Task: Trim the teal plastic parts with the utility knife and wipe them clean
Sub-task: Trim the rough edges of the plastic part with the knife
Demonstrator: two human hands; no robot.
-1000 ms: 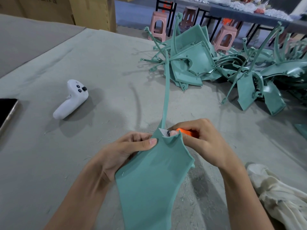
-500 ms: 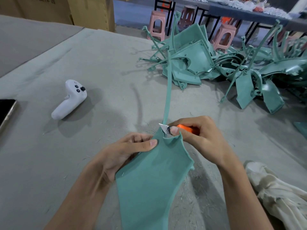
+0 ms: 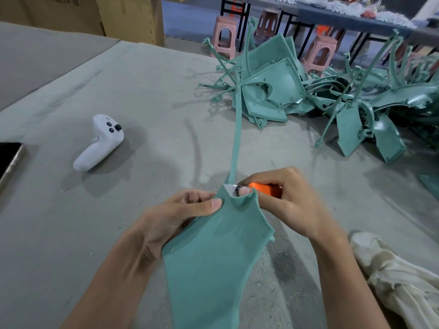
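Grey felt covers the wide worktable [image 3: 147, 96], with brown cardboard boxes [image 3: 71, 13] and pink plastic stools [image 3: 224, 34] beyond its far edge. Across the far right sprawls a tangled heap of teal plastic parts [image 3: 280, 91], panels and thin stems piled together, well apart from the hands.

Nearest the camera, one flat teal plastic panel [image 3: 213, 257] is held upright over the near side of the table, with a long thin stem [image 3: 236, 138] rising from its top. A crumpled off-white cloth [image 3: 392, 276] lies at the near right, just beside the right forearm. The left hand [image 3: 171, 217] grips the panel's upper left edge, thumb on the face and fingers curled behind. The right hand [image 3: 285, 200] is wrapped round an orange-handled utility knife [image 3: 263, 187]. Its short silver blade [image 3: 230, 187] sits where stem meets panel, and the thumb tip presses just beside it.

Trimming looks to be the step in hand, and wiping seems not yet begun. The next move calls for a short, controlled stroke along that junction, with the left thumb kept out of the blade's line, since it lies near. The cloth is handy for the wipe.

A white handheld controller [image 3: 99, 143] and a dark phone [image 3: 8, 160] lie well off to the left. Pale shavings [image 3: 268, 286] dot the felt beside the panel. Nothing appears to block the cut.
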